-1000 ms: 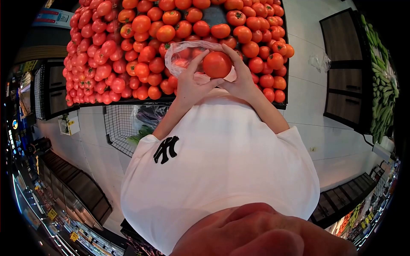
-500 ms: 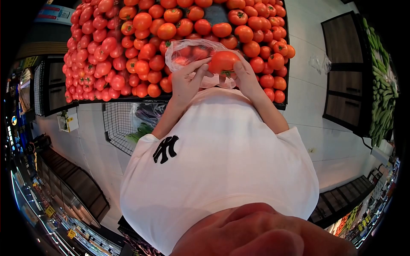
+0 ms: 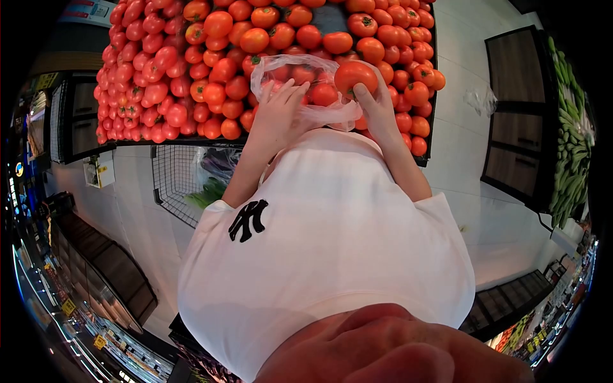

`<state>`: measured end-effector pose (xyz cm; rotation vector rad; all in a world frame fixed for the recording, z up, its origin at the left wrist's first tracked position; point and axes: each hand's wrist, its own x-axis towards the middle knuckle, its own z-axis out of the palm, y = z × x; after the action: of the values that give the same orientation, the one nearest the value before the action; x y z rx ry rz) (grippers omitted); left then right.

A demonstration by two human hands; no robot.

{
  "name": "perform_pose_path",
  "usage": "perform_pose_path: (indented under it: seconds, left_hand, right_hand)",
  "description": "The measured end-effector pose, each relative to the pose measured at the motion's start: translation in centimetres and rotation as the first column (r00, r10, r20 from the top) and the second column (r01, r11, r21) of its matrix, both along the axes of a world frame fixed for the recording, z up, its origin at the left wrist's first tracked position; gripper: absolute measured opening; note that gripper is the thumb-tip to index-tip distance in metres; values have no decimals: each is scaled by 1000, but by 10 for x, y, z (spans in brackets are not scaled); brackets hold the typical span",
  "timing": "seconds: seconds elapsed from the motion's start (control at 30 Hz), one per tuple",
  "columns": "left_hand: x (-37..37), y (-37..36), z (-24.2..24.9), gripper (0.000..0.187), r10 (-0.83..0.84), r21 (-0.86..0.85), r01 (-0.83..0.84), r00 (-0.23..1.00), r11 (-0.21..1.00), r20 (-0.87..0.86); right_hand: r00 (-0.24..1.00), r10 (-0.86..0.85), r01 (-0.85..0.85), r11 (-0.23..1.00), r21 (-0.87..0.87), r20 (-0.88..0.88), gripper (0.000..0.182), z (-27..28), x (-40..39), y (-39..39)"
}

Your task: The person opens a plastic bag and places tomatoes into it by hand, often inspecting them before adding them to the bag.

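Observation:
A clear plastic bag (image 3: 338, 115) with red tomatoes inside lies on the near edge of the tomato display, in front of my shirt. My left hand (image 3: 281, 115) rests on the bag's left part, its fingers stretched and apart. A large red tomato (image 3: 355, 78) is held in my right hand (image 3: 381, 112), thumb on its near side, just right of the bag's opening. The fingers behind that tomato are mostly hidden.
Tomatoes (image 3: 217, 92) are heaped around the bag, pinker ones (image 3: 150, 92) at the left. A wire basket (image 3: 175, 175) with bagged greens stands below the display's left edge. Green vegetables (image 3: 568, 159) fill a stand at the far right.
My right hand has moved right and slightly up with the tomato. My left hand has come away from the tomato, its fingers spreading over the bag, which now shows more of its opening.

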<state>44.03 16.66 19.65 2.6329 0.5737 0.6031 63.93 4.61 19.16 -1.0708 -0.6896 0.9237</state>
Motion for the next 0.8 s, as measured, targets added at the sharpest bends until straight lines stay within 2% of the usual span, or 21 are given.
perform_pose_path:
  seconds: [0.03, 0.1, 0.13, 0.2, 0.23, 0.27, 0.3, 0.37, 0.4, 0.5, 0.6, 0.73, 0.8]
  left_hand:
    - [-4, 0, -6, 35, 29, 43, -26, 998, 999, -56]
    - [-13, 5, -7, 30, -66, -58, 58, 987, 997, -145]
    - [-16, 7, -6, 27, -118, -112, 98, 975, 989, -186]
    - [-16, 7, -12, 21, -157, -107, 140, 974, 984, -162]
    - [-16, 6, -15, 18, -177, -104, 162, 973, 981, -149]
    - [-16, 6, -15, 16, -174, -89, 160, 969, 983, -177]
    - [-16, 7, -15, 14, -170, -74, 158, 964, 985, -205]
    - [-16, 7, -14, 12, -161, -69, 149, 965, 986, -209]
    - [-16, 6, -13, 11, -156, -79, 143, 970, 987, -185]
    - [-15, 5, -14, 11, -145, -105, 132, 980, 986, -133]
    - [-17, 4, -16, 12, -138, -119, 126, 986, 985, -96]
    - [-17, 5, -10, 19, -126, -190, 94, 978, 977, -165]
    - [-16, 7, -14, 17, -108, -135, 99, 992, 986, -67]
  right_hand:
    - [1000, 17, -17, 1000, -1, 7, 56, 2, 2, 1]
    - [999, 48, -48, 999, -2, 20, 62, 5, 5, 6]
    - [995, 47, -48, 999, 10, 82, 63, 9, -1, 9]
    - [937, 179, -168, 984, -62, 300, 66, 7, -3, 18]
    - [883, 244, -219, 970, -108, 400, 68, 4, -1, 24]
    - [709, 182, -185, 980, -70, 681, 73, -15, 3, 35]
    - [616, 211, -167, 977, -136, 759, 73, -20, 0, 39]
    - [405, 278, -104, 960, -259, 871, 72, -28, -8, 48]
    - [370, 352, -107, 935, -337, 859, 71, -33, -10, 53]
    - [258, 336, -6, 938, -347, 906, 58, -41, -15, 64]
    - [238, 22, -51, 999, -10, 971, 42, -51, -10, 72]
    - [339, 96, -68, 995, -78, 936, 28, -41, -3, 60]
    - [412, 81, -84, 995, -50, 908, 26, -37, 0, 55]
